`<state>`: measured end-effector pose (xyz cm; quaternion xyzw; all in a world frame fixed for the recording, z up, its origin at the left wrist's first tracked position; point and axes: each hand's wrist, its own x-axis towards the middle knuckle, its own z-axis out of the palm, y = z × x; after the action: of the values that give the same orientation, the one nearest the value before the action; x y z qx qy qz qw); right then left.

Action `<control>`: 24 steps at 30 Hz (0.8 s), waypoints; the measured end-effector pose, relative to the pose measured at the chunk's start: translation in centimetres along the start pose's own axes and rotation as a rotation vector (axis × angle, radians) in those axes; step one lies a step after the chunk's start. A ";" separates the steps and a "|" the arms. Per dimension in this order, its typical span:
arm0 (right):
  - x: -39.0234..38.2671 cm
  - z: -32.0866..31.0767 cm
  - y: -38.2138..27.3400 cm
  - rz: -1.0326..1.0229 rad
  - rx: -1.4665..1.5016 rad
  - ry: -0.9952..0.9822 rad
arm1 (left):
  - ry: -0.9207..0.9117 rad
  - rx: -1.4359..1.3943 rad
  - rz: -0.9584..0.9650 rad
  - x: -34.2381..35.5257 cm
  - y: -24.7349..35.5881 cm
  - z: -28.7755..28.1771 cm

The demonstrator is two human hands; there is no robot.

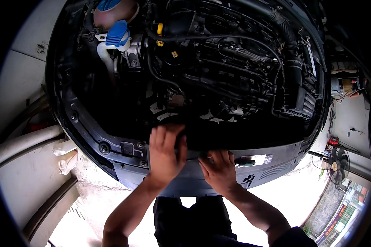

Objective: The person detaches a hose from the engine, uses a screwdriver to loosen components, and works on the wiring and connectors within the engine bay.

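My left hand (167,153) is over the car's front panel (185,181), its fingers reaching past the rear edge toward the dark gap before the engine. The thumb stands apart from the fingers, the tips look slightly blurred, and I see nothing held in it. To its right, my right hand (219,172) rests at the same panel's edge with curled fingers. Whatever those fingertips close on is hidden. Just right of that hand, a small dark green, handle-like piece (246,163) lies by a silver label (263,159).
Beyond the hands sits the engine (231,53) with hoses and cables. A blue-capped filler neck (118,35) and a reservoir (115,14) are at the far left, an air duct (293,74) at the right. A black fan (338,166) stands outside the car at right.
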<state>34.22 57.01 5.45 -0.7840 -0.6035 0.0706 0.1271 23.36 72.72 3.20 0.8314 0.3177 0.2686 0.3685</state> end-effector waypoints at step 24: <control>-8.6 -1.2 -2.0 -0.159 0.256 -0.105 | -0.050 -0.416 -0.222 -16.9 6.0 -4.0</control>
<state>30.47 49.03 6.82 -0.7064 -0.6556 0.1774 0.1993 11.56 59.07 6.70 0.7038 0.3357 0.2654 0.5671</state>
